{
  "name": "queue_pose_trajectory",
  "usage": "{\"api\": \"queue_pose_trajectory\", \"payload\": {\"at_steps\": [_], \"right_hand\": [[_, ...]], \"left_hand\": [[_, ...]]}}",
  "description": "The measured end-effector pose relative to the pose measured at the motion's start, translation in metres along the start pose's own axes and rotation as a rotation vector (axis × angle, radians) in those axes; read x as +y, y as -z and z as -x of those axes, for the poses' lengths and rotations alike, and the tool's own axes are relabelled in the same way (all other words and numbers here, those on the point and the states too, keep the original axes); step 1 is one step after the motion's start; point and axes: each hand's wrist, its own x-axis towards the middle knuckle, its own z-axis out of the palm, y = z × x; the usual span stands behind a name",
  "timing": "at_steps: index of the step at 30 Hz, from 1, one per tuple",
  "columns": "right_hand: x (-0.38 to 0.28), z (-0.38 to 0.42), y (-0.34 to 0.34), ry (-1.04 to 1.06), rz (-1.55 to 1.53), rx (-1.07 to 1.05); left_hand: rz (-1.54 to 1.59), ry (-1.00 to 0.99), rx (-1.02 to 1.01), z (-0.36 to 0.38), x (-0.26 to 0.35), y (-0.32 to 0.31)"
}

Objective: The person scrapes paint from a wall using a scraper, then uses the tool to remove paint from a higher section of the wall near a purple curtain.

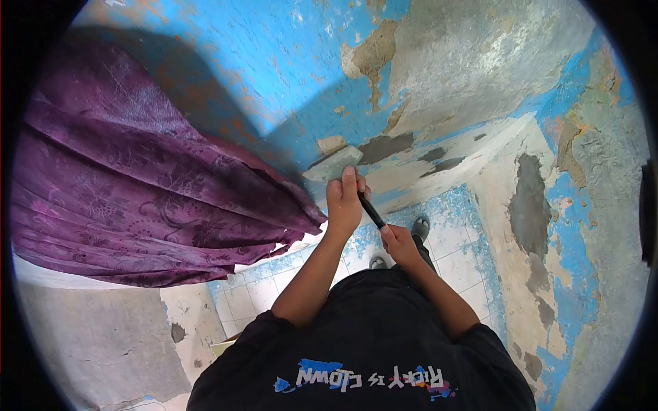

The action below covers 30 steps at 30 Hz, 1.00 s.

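Note:
A scraper (333,165) with a broad metal blade and a long black handle is held in both of my hands. My left hand (345,198) is closed round the neck, just behind the blade, with the thumb laid along it. Lower down, the fingers of my right hand (401,244) wrap the end of the handle. The blade lies against the lower part of the wall (322,113), where blue paint meets a pale band with dark grey bare patches. A small tan patch shows beside the blade's upper edge.
On the left, a purple patterned curtain (164,185) hangs close to my left hand and the blade. A second wall (531,205) with peeling paint and grey patches stands on the right. Blue paint flecks cover the white floor tiles (456,270) around my feet.

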Motion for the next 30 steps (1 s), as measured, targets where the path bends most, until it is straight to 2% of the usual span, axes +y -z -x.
{"api": "queue_pose_trajectory", "payload": {"at_steps": [2,5,6,9,10,13,14,17,18,21,22,25,30], "right_hand": [[-0.016,-0.002,0.002,0.022,0.097,0.026],[-0.046,-0.002,0.007,0.076,-0.014,0.037],[-0.057,0.006,0.01,0.211,0.167,0.077],[-0.063,0.024,0.01,0.382,0.218,0.321],[-0.073,0.031,0.021,0.364,0.319,0.31],[-0.07,0.038,0.048,0.325,0.204,0.313],[-0.07,0.039,0.059,0.321,0.114,0.257],[-0.086,0.046,0.097,0.055,-0.303,-0.059],[-0.088,0.045,0.103,-0.026,-0.346,-0.09],[-0.086,0.034,0.127,-0.272,-0.583,-0.354],[-0.086,0.029,0.132,-0.286,-0.637,-0.456],[-0.096,0.024,0.14,-0.232,-0.557,-0.486],[-0.088,0.017,0.149,-0.136,-0.359,-0.409]], "left_hand": [[0.003,-0.023,-0.028,0.0,0.028,-0.009],[-0.012,-0.042,-0.101,-0.004,0.058,-0.02],[0.009,-0.023,-0.077,-0.003,0.06,-0.024],[0.013,-0.019,-0.06,-0.001,0.051,-0.027],[0.005,0.017,-0.074,0.002,0.051,-0.03],[-0.13,-0.074,-0.179,0.009,0.054,-0.047],[-0.079,-0.063,-0.284,0.013,0.053,-0.052],[0.352,0.021,-0.397,0.017,0.058,-0.086],[0.378,0.101,-0.417,0.014,0.06,-0.094],[0.533,0.212,-0.348,0.001,0.048,-0.115],[0.487,0.236,-0.269,0.0,0.053,-0.122],[0.475,0.19,-0.212,-0.012,0.045,-0.127],[0.39,0.153,-0.108,-0.014,0.04,-0.148]]}}
